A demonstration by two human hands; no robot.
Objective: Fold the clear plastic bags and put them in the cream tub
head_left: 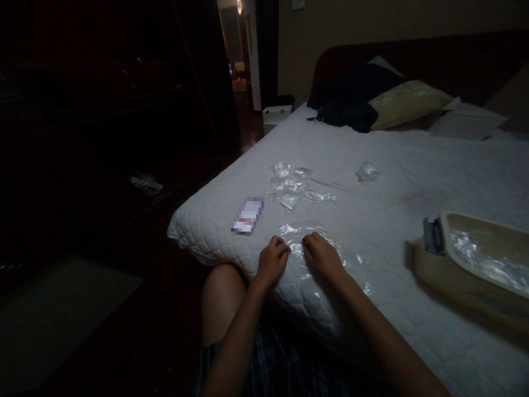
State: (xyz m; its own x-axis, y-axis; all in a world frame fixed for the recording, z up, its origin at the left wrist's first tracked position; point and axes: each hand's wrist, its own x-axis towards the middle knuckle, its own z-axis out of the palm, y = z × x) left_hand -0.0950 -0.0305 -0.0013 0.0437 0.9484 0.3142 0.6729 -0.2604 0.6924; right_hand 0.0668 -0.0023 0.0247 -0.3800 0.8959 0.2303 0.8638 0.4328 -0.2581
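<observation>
I record the plastic sheet (297, 251) as clear, with silvery glints. Bedspread (221, 218): white, quilted in a repeating curved pattern. On my feed the phone screen (248, 215) shows white with a red band. I note the container (433, 273) as beige, its clip (433, 237) dark grey; pillow (407, 103) tan; shorts (264, 358) dark, in blue plaid; headboard (421, 58) dark brown; bundled cloth (351, 96) navy.

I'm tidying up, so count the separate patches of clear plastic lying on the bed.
3: a spread sheet at the left hand and right hand, a crumpled patch just beyond it, and a small clump farther right. Overlapping pieces within a patch may be hidden.
</observation>
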